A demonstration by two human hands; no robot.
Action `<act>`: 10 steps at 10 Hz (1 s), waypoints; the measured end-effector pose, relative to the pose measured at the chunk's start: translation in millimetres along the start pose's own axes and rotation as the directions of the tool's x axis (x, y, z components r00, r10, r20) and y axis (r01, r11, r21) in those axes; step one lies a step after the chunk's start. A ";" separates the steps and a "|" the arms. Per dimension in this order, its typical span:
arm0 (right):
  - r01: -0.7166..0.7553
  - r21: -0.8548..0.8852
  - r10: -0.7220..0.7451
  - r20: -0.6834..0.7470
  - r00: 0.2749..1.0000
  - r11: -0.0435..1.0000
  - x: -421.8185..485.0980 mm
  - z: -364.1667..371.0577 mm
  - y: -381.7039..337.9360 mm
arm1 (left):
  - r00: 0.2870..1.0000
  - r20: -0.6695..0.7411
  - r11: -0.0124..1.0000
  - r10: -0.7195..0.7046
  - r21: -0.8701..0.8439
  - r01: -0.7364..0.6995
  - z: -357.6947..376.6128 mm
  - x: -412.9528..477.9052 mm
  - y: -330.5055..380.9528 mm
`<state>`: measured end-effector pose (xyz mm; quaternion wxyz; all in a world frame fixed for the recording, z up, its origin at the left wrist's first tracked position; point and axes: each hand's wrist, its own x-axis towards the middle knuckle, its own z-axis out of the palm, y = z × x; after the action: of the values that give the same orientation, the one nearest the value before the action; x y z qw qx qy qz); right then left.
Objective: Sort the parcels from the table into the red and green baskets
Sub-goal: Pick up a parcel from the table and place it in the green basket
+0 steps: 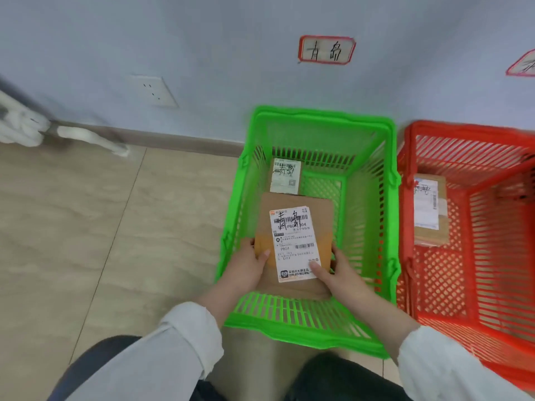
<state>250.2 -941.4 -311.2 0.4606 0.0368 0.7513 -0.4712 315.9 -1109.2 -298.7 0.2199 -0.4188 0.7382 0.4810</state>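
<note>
A brown cardboard parcel (298, 204) with a white shipping label sits inside the green basket (367, 215) near its front wall. My left hand (246, 267) grips its left edge, thumb on top. My right hand (341, 273) grips its right edge, thumb pressed on the label. A smaller labelled parcel (285, 176) lies at the back of the green basket. The red basket (474, 256) stands to the right, touching the green one, and holds another brown parcel (430, 209).
Both baskets stand on a tiled floor (115, 227) against a pale wall. A red-framed handwritten sign (326, 49) hangs above the green basket; a second sign (522, 65) is cut off at the right. A socket (155, 91) and white pipes (26, 128) are at the left.
</note>
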 end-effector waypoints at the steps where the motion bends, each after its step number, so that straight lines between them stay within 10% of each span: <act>1: 0.014 -0.026 -0.014 -0.002 1.000 1.000 29.2 9.9 30.4 | 1.000 0.003 0.998 -0.022 0.058 0.021 21.2 26.9 -16.0; 5: -0.019 -0.119 0.019 -0.002 1.000 0.993 74.1 37.8 69.7 | 0.999 -0.028 0.998 -0.042 0.044 0.043 43.4 56.2 -45.6; 8: -0.006 -0.194 0.004 -0.014 1.000 0.981 78.6 42.9 80.1 | 0.992 0.096 0.900 0.076 0.422 -0.110 43.9 47.0 -54.4; 10: 0.084 -0.617 -0.294 -0.248 0.923 0.783 74.6 50.9 67.2 | 0.842 -0.042 0.640 0.539 0.669 -0.377 46.7 51.1 -38.7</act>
<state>273.8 -970.2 -417.4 0.2653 -0.1074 0.9268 -0.2430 316.1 -1095.5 -376.8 0.1286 -0.1708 0.9587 0.1876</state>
